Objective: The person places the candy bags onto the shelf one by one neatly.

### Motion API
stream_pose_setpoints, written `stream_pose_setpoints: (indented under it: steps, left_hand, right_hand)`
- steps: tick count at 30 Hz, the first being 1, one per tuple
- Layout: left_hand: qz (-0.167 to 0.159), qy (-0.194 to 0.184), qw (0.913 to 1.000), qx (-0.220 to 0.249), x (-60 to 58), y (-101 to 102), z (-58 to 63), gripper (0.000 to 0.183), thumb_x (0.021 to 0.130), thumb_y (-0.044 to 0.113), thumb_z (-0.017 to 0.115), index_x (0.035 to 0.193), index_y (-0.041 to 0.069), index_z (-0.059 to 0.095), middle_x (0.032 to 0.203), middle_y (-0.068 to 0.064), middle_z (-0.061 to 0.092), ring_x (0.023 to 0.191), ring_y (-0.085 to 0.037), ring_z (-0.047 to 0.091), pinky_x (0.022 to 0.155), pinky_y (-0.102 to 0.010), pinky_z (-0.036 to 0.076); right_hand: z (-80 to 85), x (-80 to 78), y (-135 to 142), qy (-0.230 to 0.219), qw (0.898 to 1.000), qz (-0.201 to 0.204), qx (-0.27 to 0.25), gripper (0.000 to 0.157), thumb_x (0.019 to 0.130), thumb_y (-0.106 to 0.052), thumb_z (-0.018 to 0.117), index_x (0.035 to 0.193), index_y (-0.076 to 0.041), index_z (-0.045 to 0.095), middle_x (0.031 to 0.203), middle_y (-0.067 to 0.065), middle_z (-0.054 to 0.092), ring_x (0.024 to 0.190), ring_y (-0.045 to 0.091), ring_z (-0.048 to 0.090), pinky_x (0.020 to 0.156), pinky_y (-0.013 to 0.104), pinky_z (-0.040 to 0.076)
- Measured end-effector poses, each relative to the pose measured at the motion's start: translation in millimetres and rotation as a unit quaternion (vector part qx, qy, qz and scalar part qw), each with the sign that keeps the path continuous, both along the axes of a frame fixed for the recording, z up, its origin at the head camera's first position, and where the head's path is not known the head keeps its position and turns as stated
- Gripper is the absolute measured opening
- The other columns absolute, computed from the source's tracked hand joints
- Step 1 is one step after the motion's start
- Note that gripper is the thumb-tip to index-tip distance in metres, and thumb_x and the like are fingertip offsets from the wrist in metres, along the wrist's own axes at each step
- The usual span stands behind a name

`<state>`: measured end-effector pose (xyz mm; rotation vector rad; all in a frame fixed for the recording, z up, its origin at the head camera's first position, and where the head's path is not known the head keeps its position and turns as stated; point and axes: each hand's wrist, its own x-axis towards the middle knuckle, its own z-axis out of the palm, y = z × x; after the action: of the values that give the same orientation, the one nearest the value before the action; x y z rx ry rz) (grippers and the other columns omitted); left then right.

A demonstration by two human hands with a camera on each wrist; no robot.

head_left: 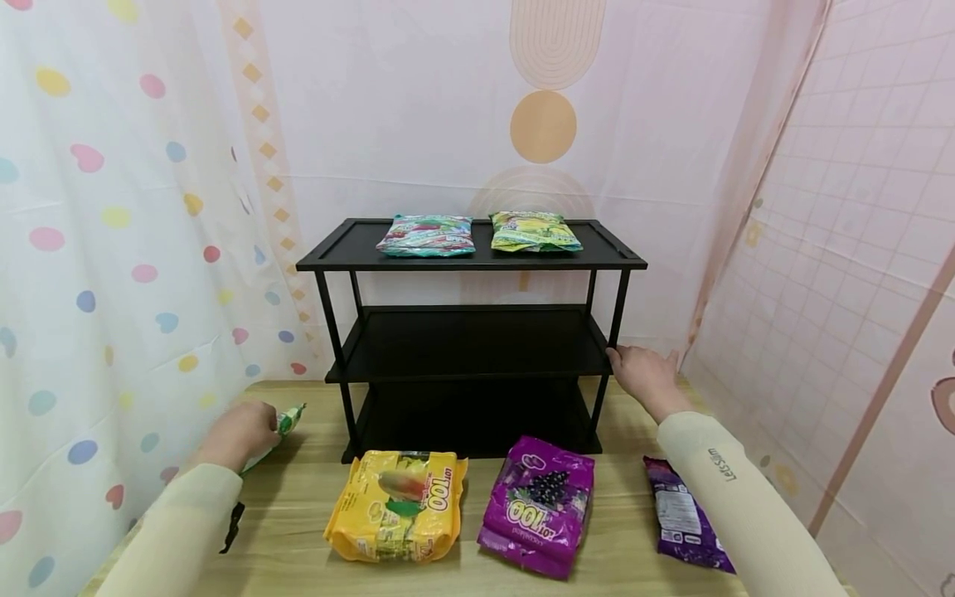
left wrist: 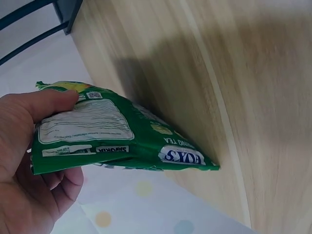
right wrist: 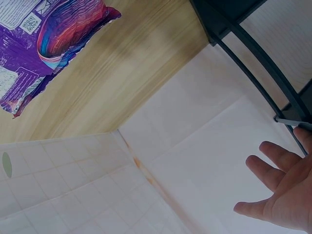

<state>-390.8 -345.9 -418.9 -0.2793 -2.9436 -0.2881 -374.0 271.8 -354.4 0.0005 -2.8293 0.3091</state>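
Observation:
In the left wrist view my left hand [left wrist: 29,146] grips a green Fox's candy bag [left wrist: 122,131], thumb on its printed back and fingers curled beneath. The head view places that hand at the table's left side, beside the black three-tier shelf [head_left: 477,340]. My right hand [head_left: 647,375] touches the shelf's right front post near the middle tier. Its fingers look spread and straight in the right wrist view. Between my arms, in front of the shelf, lie a yellow mango candy bag [head_left: 399,506] and a purple grape candy bag [head_left: 539,506].
Atop the shelf lie a teal-and-red bag [head_left: 427,235] and a yellow-green bag [head_left: 533,231]. A dark purple bag [head_left: 682,514] lies on the wooden table [head_left: 291,531] by my right forearm. Patterned curtains [head_left: 149,207] stand behind and to both sides. A black strap [head_left: 233,527] lies near my left sleeve.

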Motion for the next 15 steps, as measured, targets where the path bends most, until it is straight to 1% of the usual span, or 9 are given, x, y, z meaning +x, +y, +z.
stream_pose_setpoints:
  steps: [5,11,15]
  left_hand:
    - [0.009,-0.015,0.9998,-0.007,0.9,8,-6.4,0.012,0.078,0.011,0.072,0.073,0.008,0.061,0.071,-0.004,0.059,0.062,-0.023,0.050,0.057,-0.043,0.043]
    - [-0.006,-0.021,0.9997,-0.007,1.2,16,-13.3,0.014,0.077,0.012,0.071,0.073,0.009,0.058,0.070,-0.003,0.056,0.062,-0.022,0.047,0.057,-0.040,0.040]
    - [-0.012,-0.035,0.9992,-0.013,1.2,22,-16.1,0.016,0.078,0.011,0.071,0.072,0.010,0.056,0.069,-0.003,0.054,0.061,-0.022,0.046,0.057,-0.038,0.039]
  right_hand:
    - [-0.8,0.3,0,0.001,1.000,0.000,-0.003,0.052,0.109,-0.036,0.029,0.140,-0.003,0.055,0.138,0.023,0.055,0.128,0.051,0.046,0.103,0.079,0.005]
    - [-1.5,0.0,0,0.002,1.000,0.000,-0.006,0.053,0.108,-0.037,0.029,0.140,-0.003,0.055,0.138,0.023,0.055,0.128,0.051,0.045,0.103,0.079,0.004]
    - [-0.8,0.1,0,0.002,1.000,0.000,-0.006,0.053,0.108,-0.037,0.029,0.141,-0.003,0.054,0.138,0.024,0.054,0.128,0.052,0.045,0.103,0.079,0.005]
